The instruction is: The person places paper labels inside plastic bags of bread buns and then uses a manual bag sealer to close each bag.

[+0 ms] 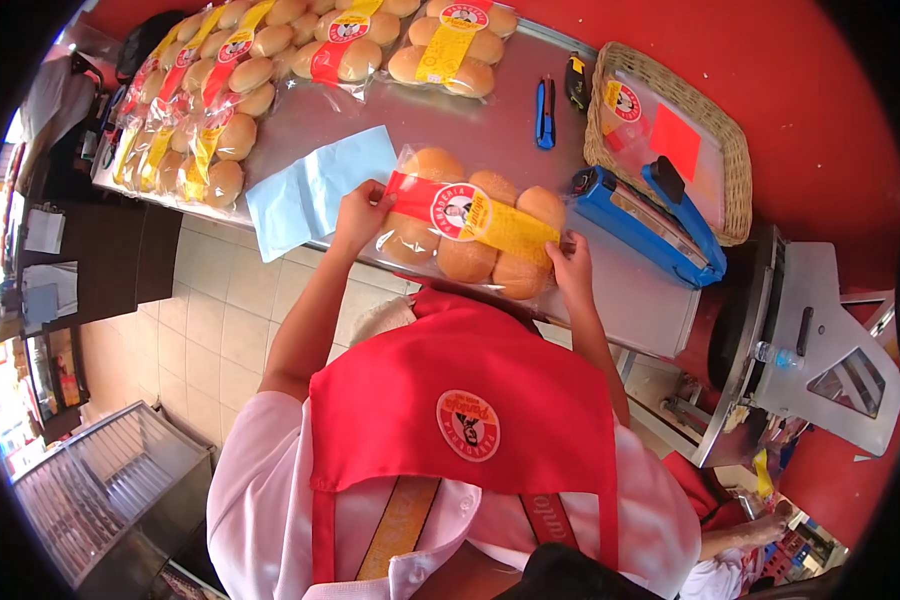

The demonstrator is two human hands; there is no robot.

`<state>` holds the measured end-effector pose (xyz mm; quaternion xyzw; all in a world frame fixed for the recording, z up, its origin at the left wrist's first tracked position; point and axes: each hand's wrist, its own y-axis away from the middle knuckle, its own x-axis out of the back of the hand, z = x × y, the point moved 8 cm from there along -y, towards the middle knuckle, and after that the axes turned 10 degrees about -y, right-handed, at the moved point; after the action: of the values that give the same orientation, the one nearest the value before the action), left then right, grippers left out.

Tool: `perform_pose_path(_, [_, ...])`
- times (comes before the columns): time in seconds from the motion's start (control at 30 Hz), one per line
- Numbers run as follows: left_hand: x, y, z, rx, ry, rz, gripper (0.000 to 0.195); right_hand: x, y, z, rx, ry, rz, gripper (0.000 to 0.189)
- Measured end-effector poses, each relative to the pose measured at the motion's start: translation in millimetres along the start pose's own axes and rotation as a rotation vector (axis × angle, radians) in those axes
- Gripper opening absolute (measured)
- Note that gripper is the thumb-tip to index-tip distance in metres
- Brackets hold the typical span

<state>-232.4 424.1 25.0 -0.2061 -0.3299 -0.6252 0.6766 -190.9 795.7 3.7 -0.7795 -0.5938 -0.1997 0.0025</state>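
Note:
My left hand (363, 214) pinches the left end of a clear plastic bag of round bread buns (465, 256), close to the red part of its printed band. At the bag's right end my right hand (572, 264) grips the plastic by the yellow part of the band. The bag is held near the front edge of the metal table (450, 120). A light blue cloth or paper sheet (322, 191) lies just left of the bag. To the right rests a blue bag sealer (645, 225) with its arm raised.
Bagged buns (232, 67) are piled at the table's back left. Behind the sealer stands a wicker basket (594, 112) holding printed bags. A blue utility knife (545, 112) and a black-and-yellow cutter (576, 81) lie behind. A grey machine (832, 337) is at right; another person's arm (742, 534) shows lower right.

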Motion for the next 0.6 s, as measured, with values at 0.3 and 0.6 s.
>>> perform_pose_path(0.3, [100, 10, -59, -0.068, -0.460, 0.665, 0.043, -34, 5, -129, 0.836, 0.374, -0.181, 0.049])
perform_pose_path(0.6, [122, 5, -108, 0.376, -0.695, 0.156, 0.073, -121, -43, -96, 0.544, 0.678, -0.881, 0.096])
